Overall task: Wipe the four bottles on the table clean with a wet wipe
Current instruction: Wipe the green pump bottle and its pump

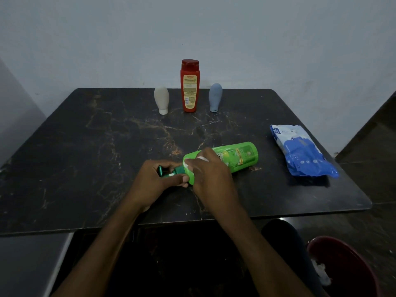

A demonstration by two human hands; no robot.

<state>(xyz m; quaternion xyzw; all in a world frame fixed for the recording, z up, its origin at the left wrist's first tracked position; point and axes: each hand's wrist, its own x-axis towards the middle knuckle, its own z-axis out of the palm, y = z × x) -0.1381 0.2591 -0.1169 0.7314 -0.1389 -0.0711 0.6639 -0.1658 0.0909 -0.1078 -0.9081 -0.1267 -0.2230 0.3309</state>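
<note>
Item 1. Bright green plastic pump bottle (237, 156) with a yellow-green printed label: it lies on its side near the front middle of the table, base pointing away to your right, dark green pump head (165, 170) pointing to your left.

Item 2. Your left hand (154, 179): the fingers are curled round the pump head and neck, and the thumb lies along the underside of the bottle's shoulder.

Item 3. Your right hand (211, 174): the fingers are bent down over the bottle's shoulder and upper body, clutching a white wet wipe (186, 163) against the plastic. Only small patches of the wipe show between the fingers.

Item 4. Tall red plastic bottle (189, 86) with a red cap and yellow label: it stands upright at the back middle of the table.

Item 5. Off-white squeeze tube (161, 99): it stands on its cap, just to the left of the red bottle and apart from it.

Item 6. Grey-blue squeeze tube (215, 96): it stands on its cap, just to the right of the red bottle and apart from it.

Item 7. Blue and white soft pack of wipes (300, 151): it lies flat near the right edge, well apart from the green bottle.

Item 8. Black marble-patterned table (85, 146) with pale veins: it bears all of the above.

Item 9. Dark red round bin (342, 260): it sits on the floor at your lower right, with something white and crumpled inside.
</note>
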